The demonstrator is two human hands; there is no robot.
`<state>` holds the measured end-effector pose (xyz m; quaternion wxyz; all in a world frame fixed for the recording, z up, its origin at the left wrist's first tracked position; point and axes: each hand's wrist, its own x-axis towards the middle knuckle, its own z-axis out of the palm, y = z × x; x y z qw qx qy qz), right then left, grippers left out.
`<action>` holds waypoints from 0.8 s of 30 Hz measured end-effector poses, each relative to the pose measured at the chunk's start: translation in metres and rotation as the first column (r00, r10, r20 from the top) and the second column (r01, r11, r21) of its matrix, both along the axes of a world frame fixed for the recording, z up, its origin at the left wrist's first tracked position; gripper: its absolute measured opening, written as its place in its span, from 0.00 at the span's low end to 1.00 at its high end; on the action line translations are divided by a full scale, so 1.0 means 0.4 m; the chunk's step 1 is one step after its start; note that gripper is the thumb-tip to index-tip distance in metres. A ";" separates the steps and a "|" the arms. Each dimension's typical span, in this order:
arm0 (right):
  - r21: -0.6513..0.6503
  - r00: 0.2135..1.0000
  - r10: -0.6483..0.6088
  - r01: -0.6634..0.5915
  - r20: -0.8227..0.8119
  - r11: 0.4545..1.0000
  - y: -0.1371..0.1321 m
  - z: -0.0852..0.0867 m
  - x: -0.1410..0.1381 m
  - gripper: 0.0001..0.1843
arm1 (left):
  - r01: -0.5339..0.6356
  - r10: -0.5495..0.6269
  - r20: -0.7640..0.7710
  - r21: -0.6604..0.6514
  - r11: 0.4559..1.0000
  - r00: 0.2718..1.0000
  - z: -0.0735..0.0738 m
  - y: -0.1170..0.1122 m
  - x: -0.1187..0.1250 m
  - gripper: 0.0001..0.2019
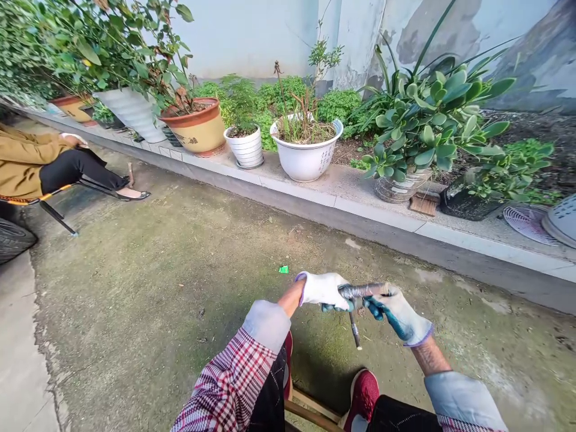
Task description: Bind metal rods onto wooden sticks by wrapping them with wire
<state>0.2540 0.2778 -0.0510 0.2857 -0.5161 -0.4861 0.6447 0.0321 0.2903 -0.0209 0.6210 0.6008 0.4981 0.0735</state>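
My left hand (324, 290), in a white glove with a teal palm, is closed around one end of a short brown stick (375, 290). Silvery wire or cord is wound around the stick beside that hand. At the stick's other end my right hand (398, 315), gloved alike, is closed with its fingers on it. A thinner dark rod (355, 333) with a pale tip hangs down below the stick; how the two join is hidden by my left hand. Both hands are above the concrete ground, in front of my knees.
A low tiled ledge (297, 191) carries potted plants, among them a white pot (307, 155). A green scrap (283, 269) lies on the ground. My red shoe (365, 390) and a wooden stool bar (310, 414) are below. A person (22, 159) sits at far left.
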 end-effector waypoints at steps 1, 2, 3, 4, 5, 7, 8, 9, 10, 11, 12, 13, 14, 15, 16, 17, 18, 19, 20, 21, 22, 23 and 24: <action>-0.008 0.998 -0.034 0.033 -0.051 0.999 -0.005 -0.002 -0.014 0.24 | 0.005 -0.005 0.031 -0.007 1.000 1.000 -0.003 0.007 -0.006 0.09; -0.019 0.991 -0.081 0.079 -0.105 0.997 -0.008 -0.004 -0.026 0.24 | 0.010 -0.009 0.065 -0.014 1.000 0.998 -0.006 0.013 -0.010 0.08; -0.039 0.978 -0.133 0.129 -0.159 0.991 -0.011 -0.004 -0.035 0.24 | -0.008 0.010 0.104 -0.019 1.000 0.994 -0.008 0.018 -0.011 0.08; -0.074 0.958 -0.189 0.177 -0.216 0.981 -0.012 -0.004 -0.041 0.24 | -0.050 0.053 0.149 -0.027 0.998 0.987 -0.009 0.022 -0.010 0.09; -0.120 0.932 -0.241 0.216 -0.272 0.969 -0.013 -0.003 -0.044 0.24 | -0.095 0.102 0.199 -0.042 0.995 0.975 -0.008 0.024 -0.007 0.10; -0.216 0.873 -0.331 0.267 -0.358 0.939 -0.012 0.000 -0.043 0.25 | -0.157 0.172 0.289 -0.075 0.985 0.942 -0.002 0.024 0.002 0.13; -0.242 0.856 -0.353 0.276 -0.378 0.930 -0.012 0.001 -0.041 0.26 | -0.166 0.183 0.311 -0.080 0.983 0.932 0.002 0.023 0.006 0.15; -0.245 0.854 -0.357 0.280 -0.379 0.928 -0.012 0.003 -0.038 0.26 | -0.172 0.187 0.322 -0.077 0.982 0.928 0.005 0.022 0.010 0.16; -0.226 0.865 -0.346 0.279 -0.363 0.933 -0.012 0.004 -0.037 0.26 | -0.179 0.192 0.322 -0.068 0.981 0.927 0.007 0.021 0.014 0.16; -0.189 0.886 -0.324 0.274 -0.333 0.943 -0.012 0.004 -0.037 0.25 | -0.195 0.202 0.314 -0.057 0.979 0.928 0.006 0.021 0.016 0.15; -0.141 0.911 -0.291 0.260 -0.292 0.955 -0.013 0.004 -0.040 0.25 | -0.219 0.223 0.302 -0.047 0.975 0.927 0.004 0.023 0.018 0.15; -0.089 0.935 -0.256 0.241 -0.245 0.966 -0.015 0.005 -0.044 0.24 | -0.255 0.255 0.291 -0.038 0.966 0.922 0.000 0.025 0.019 0.15; -0.040 0.955 -0.222 0.219 -0.195 0.975 -0.018 0.005 -0.051 0.24 | -0.298 0.294 0.276 -0.028 0.954 0.915 -0.004 0.030 0.017 0.15; -0.001 0.972 -0.186 0.188 -0.141 0.982 -0.022 0.006 -0.058 0.24 | -0.338 0.329 0.247 -0.005 0.941 0.911 -0.007 0.035 0.014 0.15; 0.029 0.985 -0.152 0.155 -0.084 0.988 -0.027 0.007 -0.065 0.23 | -0.360 0.346 0.180 0.048 0.932 0.921 -0.010 0.041 0.008 0.16; 0.053 0.992 -0.119 0.121 -0.029 0.991 -0.033 0.009 -0.070 0.21 | -0.355 0.346 0.082 0.122 0.927 0.934 -0.012 0.047 0.001 0.16; 0.077 0.996 -0.086 0.084 0.025 0.993 -0.039 0.010 -0.073 0.20 | -0.318 0.332 -0.035 0.203 0.926 0.943 -0.013 0.052 -0.007 0.16; 0.104 0.996 -0.053 0.045 0.078 0.994 -0.044 0.012 -0.073 0.18 | -0.255 0.305 -0.159 0.270 0.928 0.939 -0.013 0.056 -0.015 0.15; 0.134 0.991 -0.023 0.006 0.132 0.991 -0.047 0.012 -0.070 0.17 | -0.182 0.270 -0.270 0.310 0.933 0.924 -0.013 0.057 -0.021 0.13; 0.167 0.983 -0.004 -0.027 0.182 0.986 -0.048 0.011 -0.063 0.17 | -0.115 0.230 -0.352 0.319 0.941 0.907 -0.015 0.056 -0.023 0.10; 0.202 0.973 0.006 -0.054 0.231 0.978 -0.045 0.009 -0.053 0.16 | -0.061 0.181 -0.399 0.296 0.953 0.899 -0.017 0.052 -0.022 0.06; 0.234 0.960 0.009 -0.077 0.279 0.969 -0.040 0.006 -0.040 0.15 | -0.016 0.126 -0.419 0.256 0.966 0.899 -0.020 0.045 -0.017 0.03; 0.261 0.947 -0.001 -0.088 0.321 0.961 -0.032 0.002 -0.026 0.15 | 0.031 0.064 -0.427 0.213 0.977 0.902 -0.022 0.036 -0.009 0.04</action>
